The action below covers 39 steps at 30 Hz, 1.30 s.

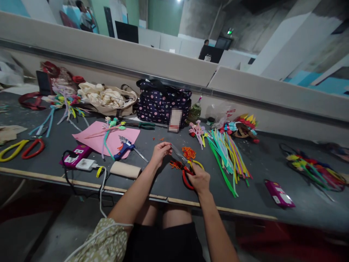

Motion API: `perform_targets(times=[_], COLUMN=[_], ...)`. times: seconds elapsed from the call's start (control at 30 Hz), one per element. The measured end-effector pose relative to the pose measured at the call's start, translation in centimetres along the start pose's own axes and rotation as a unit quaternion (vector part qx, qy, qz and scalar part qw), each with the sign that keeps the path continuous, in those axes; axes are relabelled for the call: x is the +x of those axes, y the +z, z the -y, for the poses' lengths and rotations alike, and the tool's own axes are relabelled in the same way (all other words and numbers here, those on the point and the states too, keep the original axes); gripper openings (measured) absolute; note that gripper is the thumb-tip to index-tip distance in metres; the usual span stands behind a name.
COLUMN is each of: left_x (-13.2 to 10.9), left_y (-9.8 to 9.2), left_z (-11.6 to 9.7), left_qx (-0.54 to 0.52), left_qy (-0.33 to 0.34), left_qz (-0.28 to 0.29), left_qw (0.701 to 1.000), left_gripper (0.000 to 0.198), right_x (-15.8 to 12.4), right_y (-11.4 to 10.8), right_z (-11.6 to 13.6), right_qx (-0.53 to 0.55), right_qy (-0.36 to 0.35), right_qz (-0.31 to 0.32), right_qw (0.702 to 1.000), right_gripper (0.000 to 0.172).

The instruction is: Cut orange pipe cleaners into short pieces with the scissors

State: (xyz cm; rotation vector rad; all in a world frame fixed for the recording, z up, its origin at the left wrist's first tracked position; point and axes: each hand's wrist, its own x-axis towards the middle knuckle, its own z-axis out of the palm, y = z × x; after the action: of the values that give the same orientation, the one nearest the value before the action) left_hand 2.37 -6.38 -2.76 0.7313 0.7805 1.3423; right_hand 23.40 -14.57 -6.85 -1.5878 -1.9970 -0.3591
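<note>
My right hand [201, 178] grips scissors [178, 154] by their red and yellow handles, the blades pointing up and left. Close to the blade tips, my left hand [160, 153] is closed in a pinch; what its fingertips hold is too small to make out, though a speck of red shows there. Beside the blades lies a pile of orange snippets [188, 153], with a darker orange heap [176, 165] just below the scissors. A few tiny orange bits are scattered farther back on the dark table [160, 189].
Pipe cleaners [227, 153] lie right of my hands. To the left are a blue glue gun [125, 147] on pink paper [92, 131], a beige roll [125, 170], a purple power strip [76, 156] with cables, and other scissors [33, 148]. A polka-dot bag [155, 102] stands behind.
</note>
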Motion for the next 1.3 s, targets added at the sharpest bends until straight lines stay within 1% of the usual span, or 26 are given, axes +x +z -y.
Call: perform_targets(times=[0.27,0.53,0.7,0.97,1.1,1.2,1.3], left_x=[-0.2,-0.4,-0.2,-0.2,0.0,0.2,0.4], left_y=[0.2,0.3,0.1,-0.1,-0.4,-0.7,-1.0], left_z=[-0.2,-0.6,-0.5,-0.4,-0.1,0.2,0.4], left_qx=[-0.008,0.000,0.003,0.000,-0.001,0.003,0.010], left_qy=[-0.004,-0.009,-0.013,-0.022,-0.017,-0.022,-0.030], left_qz=[0.002,0.001,0.003,0.004,0.007,0.002,-0.026], left_qw=[1.000,1.000,1.000,1.000,1.000,1.000,0.999], left_gripper=[0.027,0.026,0.026,0.026,0.025,0.023,0.023], right_x=[0.3,0.2,0.1,0.2,0.4,0.4,0.5], right_y=[-0.6,-0.3,-0.1,-0.2,-0.3,-0.2,0.0], right_z=[0.6,0.4,0.2,0.5,0.6,0.6,0.5], right_qx=[-0.002,0.011,0.012,0.006,0.006,-0.001,-0.014], right_qy=[0.002,0.000,-0.006,-0.005,-0.008,-0.008,-0.004], right_qz=[-0.005,0.004,-0.001,0.013,0.022,0.034,0.047], right_qw=[1.000,1.000,1.000,1.000,1.000,0.999,0.999], right_gripper=[0.035,0.033,0.033,0.030,0.029,0.030,0.031])
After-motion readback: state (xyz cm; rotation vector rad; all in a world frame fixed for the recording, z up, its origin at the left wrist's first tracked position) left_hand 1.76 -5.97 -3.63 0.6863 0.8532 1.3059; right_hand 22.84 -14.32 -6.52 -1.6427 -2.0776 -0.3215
